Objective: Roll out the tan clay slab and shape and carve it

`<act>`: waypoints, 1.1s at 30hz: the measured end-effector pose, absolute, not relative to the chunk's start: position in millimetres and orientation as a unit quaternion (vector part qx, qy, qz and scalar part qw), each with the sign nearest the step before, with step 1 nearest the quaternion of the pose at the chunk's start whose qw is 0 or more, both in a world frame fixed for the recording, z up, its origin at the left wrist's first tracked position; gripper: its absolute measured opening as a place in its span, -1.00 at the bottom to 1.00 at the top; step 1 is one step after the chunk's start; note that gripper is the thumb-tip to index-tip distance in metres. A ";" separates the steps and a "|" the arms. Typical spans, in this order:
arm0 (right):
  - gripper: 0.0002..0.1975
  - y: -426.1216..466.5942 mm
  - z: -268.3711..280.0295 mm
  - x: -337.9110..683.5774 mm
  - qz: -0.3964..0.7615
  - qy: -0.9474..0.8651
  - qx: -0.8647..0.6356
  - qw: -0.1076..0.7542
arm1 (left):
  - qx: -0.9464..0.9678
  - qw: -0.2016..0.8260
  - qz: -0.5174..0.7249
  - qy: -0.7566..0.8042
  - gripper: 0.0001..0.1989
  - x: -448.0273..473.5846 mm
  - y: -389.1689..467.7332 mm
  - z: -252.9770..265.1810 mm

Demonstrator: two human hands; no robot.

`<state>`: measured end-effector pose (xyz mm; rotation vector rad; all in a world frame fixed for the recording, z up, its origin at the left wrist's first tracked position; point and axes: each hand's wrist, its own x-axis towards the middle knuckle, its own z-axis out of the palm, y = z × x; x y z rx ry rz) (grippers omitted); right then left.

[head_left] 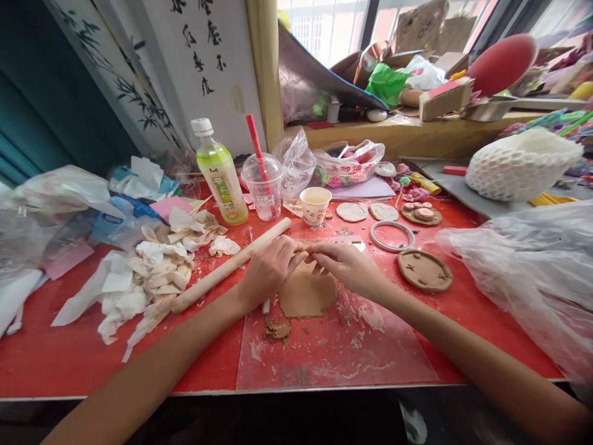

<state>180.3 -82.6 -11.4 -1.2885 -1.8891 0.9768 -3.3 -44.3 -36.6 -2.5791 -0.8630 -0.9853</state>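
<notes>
My left hand (274,262) and my right hand (348,264) meet at the far side of a flat brown clay slab (308,296). Their fingertips pinch together on a bit of brown clay; the fingers hide most of it, and whether it joins the slab I cannot tell. Under the slab lies a clear plastic sheet (333,368) smeared with clay. Close to the slab's near left corner sits a crumbly clay lump (277,329). A wooden rolling pin (231,264) rests diagonally, just left of my left hand.
Crumpled tissues (152,272) lie left. Behind my hands stand a paper cup (315,207) of liquid, a plastic cup (264,188) with a straw and a drink bottle (222,176). A ring (392,236), a rimmed clay disc (425,272) and a plastic bag (523,266) lie right.
</notes>
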 end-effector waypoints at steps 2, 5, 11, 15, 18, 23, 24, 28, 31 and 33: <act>-0.74 -82.3 -11.3 180.5 0.366 -0.725 -0.488 0.320 | -0.890 0.115 -0.334 -0.289 -0.82 -3.7 -44.4 -36.6; -0.74 -82.3 -11.6 180.9 0.361 -0.729 -0.485 0.320 | -0.888 0.112 -0.341 -0.286 -0.84 -4.2 -44.9 -37.0; -0.81 -83.0 -11.9 180.3 0.405 -0.716 -0.466 0.327 | -0.891 0.091 -0.347 -0.278 -0.85 -5.5 -44.3 -39.8; -0.83 -83.4 -10.0 179.6 0.417 -0.712 -0.463 0.324 | -0.888 0.087 -0.359 -0.272 -0.87 -5.1 -42.9 -40.8; -0.84 -83.3 -8.5 179.6 0.417 -0.708 -0.466 0.328 | -0.888 0.094 -0.361 -0.269 -0.88 -4.4 -42.6 -40.1; -0.85 -84.0 -6.9 179.3 0.405 -0.707 -0.473 0.334 | -0.896 0.092 -0.333 -0.278 -0.86 -3.7 -44.6 -36.0; -0.84 -84.4 -6.5 179.2 0.399 -0.710 -0.476 0.331 | -0.896 0.093 -0.332 -0.281 -0.85 -3.6 -45.1 -35.1; -0.83 -85.6 -5.1 178.8 0.374 -0.722 -0.487 0.319 | -0.888 0.105 -0.338 -0.295 -0.81 -3.8 -45.9 -33.5; -0.83 -86.1 -4.7 178.7 0.362 -0.728 -0.493 0.310 | -0.887 0.105 -0.336 -0.298 -0.83 -4.2 -45.6 -34.7; -0.82 -86.2 -4.5 178.7 0.358 -0.732 -0.493 0.305 | -0.885 0.108 -0.339 -0.300 -0.84 -4.4 -45.4 -35.6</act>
